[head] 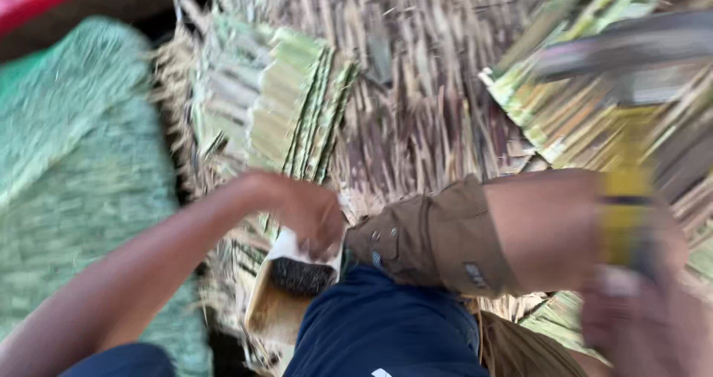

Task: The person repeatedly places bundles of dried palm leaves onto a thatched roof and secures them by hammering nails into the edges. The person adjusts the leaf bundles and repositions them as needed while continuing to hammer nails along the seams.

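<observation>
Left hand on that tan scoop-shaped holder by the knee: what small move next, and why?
Probably steady the left hand before lifting anything: it rests at the rim of the tan holder, the frame is motion-blurred, and the right hand holds a yellow tool.

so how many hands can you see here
2: the left hand at centre, fingers down on a small wooden scoop; the right hand at bottom right, blurred, against a yellow tool.

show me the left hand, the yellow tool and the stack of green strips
left hand (316, 213), head view, on its back
yellow tool (626, 199), head view, on its yellow body
stack of green strips (286, 102), head view, mid-stack
</observation>
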